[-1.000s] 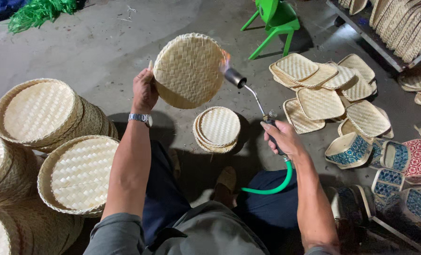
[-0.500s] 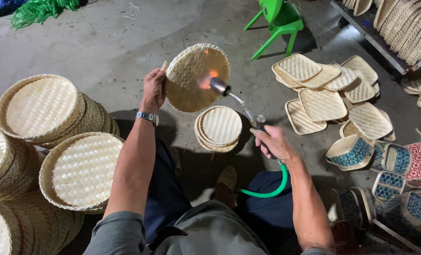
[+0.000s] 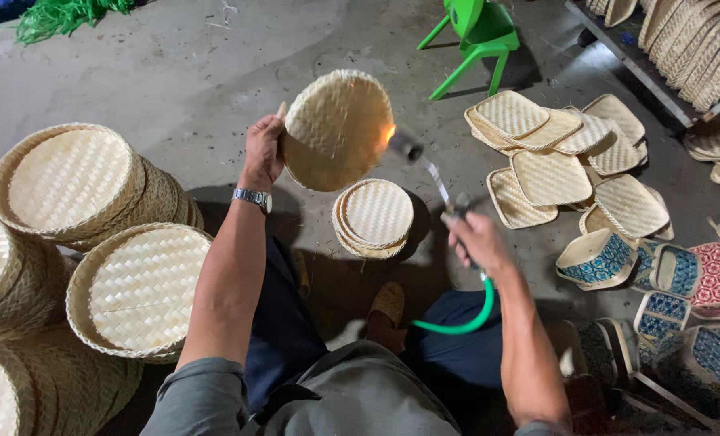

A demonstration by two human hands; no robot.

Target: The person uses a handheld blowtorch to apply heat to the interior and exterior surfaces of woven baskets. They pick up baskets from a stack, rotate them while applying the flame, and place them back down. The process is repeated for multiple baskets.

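Woven tray [image 3: 337,129] turned, flame (smaller) at edge

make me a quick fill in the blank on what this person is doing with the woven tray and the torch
1. The left hand holds a round woven tray up by its ____.
2. The right hand grips a gas torch fed by a ____ hose.
3. The torch's flame touches the tray's ____ side.
4. On the floor under the raised tray sits a small ____ of round trays.

Missing words: rim; green; right; stack
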